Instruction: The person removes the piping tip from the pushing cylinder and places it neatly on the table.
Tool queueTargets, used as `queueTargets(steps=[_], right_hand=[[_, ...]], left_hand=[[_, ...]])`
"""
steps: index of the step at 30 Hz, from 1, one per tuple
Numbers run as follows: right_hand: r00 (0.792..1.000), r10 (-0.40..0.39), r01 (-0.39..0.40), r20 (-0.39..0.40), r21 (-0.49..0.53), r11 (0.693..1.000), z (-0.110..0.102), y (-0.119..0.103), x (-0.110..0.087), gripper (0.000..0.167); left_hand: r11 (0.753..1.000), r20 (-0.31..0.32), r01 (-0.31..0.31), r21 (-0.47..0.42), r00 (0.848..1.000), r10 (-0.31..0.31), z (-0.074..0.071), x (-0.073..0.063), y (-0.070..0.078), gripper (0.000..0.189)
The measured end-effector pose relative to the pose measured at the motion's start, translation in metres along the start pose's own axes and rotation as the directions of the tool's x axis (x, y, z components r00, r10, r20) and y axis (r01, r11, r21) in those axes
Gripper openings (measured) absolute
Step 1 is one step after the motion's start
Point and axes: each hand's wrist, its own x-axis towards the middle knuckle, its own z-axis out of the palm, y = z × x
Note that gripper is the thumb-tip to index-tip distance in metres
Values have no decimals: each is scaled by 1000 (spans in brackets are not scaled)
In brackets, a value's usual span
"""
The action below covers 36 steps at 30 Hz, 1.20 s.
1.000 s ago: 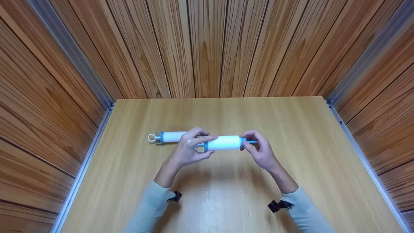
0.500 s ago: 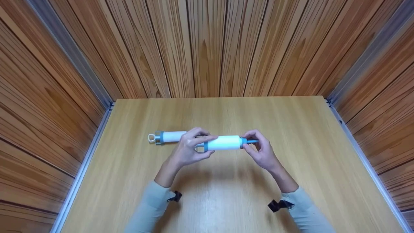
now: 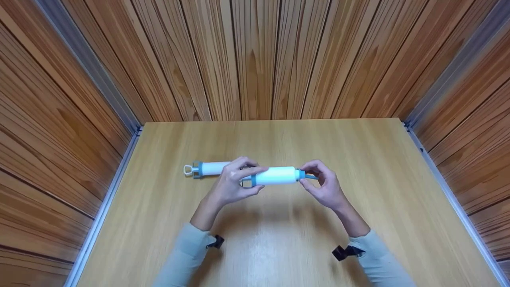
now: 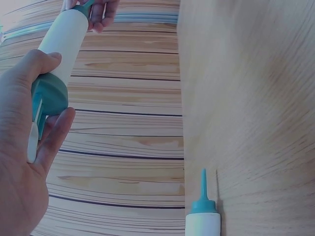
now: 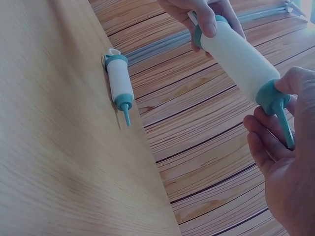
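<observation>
Brown wood-plank walls (image 3: 255, 59) surround a pale wood-grain tabletop (image 3: 358, 151). Above it, a person's left hand (image 3: 235, 181) grips the rear end of a white cylindrical tube with teal ends (image 3: 277, 175); the right hand (image 3: 324, 187) pinches its front collar, though which fingers touch is hard to tell. A similar white-and-teal tube (image 5: 119, 81) lies on the tabletop, beyond the left hand. The held tube's thin, tapered teal nozzle (image 5: 283, 123) points toward the right palm.
</observation>
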Motion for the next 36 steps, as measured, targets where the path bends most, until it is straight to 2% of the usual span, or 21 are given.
queueTargets(steps=[14, 21, 29, 36], right_hand=[[997, -77, 77, 8, 31, 997, -10, 3, 1, 36], [998, -64, 63, 7, 33, 997, -14, 3, 0, 34], [997, -79, 79, -9, 67, 995, -13, 1, 0, 33], [994, -109, 109, -10, 86, 990, -11, 2, -1, 34]], left_hand=[[1000, 9, 26, -15, 1000, -26, -2, -4, -4, 45], [1000, -1, 27, -12, 1000, -27, -3, -7, -6, 46], [1000, 23, 19, 22, 1000, -20, 2, -8, -11, 45], [998, 43, 49, 36, 998, -51, 6, -11, -18, 44]])
